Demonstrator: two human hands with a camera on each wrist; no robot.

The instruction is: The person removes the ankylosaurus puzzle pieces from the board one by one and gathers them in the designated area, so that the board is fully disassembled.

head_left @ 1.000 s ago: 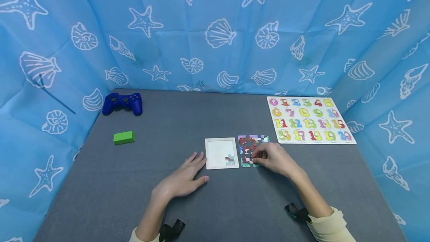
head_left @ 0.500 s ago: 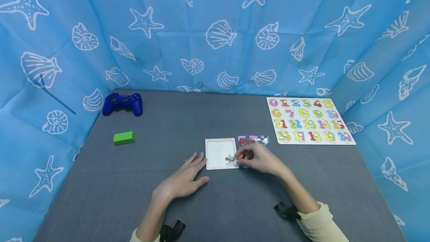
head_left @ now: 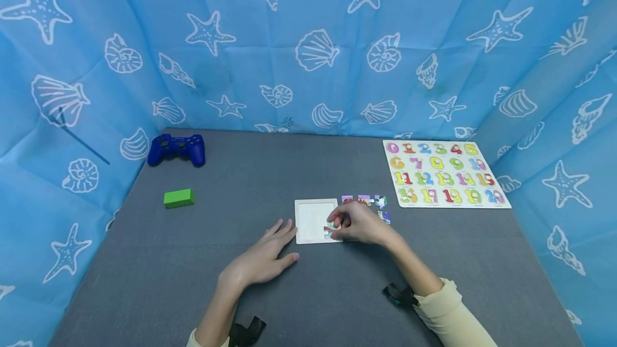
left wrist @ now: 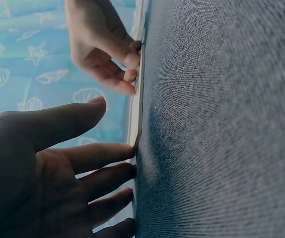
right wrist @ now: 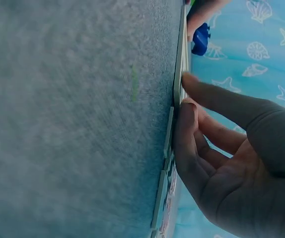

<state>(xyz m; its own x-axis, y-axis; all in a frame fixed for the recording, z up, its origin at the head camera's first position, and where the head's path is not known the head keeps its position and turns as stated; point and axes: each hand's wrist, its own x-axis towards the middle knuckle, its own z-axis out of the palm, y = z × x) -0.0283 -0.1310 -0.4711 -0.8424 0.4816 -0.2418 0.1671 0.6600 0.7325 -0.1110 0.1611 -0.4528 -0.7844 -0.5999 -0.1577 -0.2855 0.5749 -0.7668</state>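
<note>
A small white puzzle tray [head_left: 308,219] lies flat on the grey table, with a colourful jigsaw piece [head_left: 327,233] in its lower right corner. Over that corner my right hand [head_left: 362,224] pinches a small puzzle piece [head_left: 331,225], mostly hidden by the fingers. In the right wrist view the thumb and fingertips are right at the tray's edge [right wrist: 180,74]. My left hand [head_left: 260,258] lies with fingers spread, its fingertips against the tray's left side. More jigsaw pieces [head_left: 381,201] lie flat to the right of the tray, partly covered by my right hand.
A number puzzle board [head_left: 445,174] lies at the back right. Toward the back left are a blue game controller [head_left: 176,149] and a green block [head_left: 179,198]. A blue curtain [head_left: 270,63] with sea shells surrounds the table.
My right hand has moved left from the loose pieces to the tray's lower right corner, carrying a puzzle piece. The left hand has stayed at the tray's left side.
</note>
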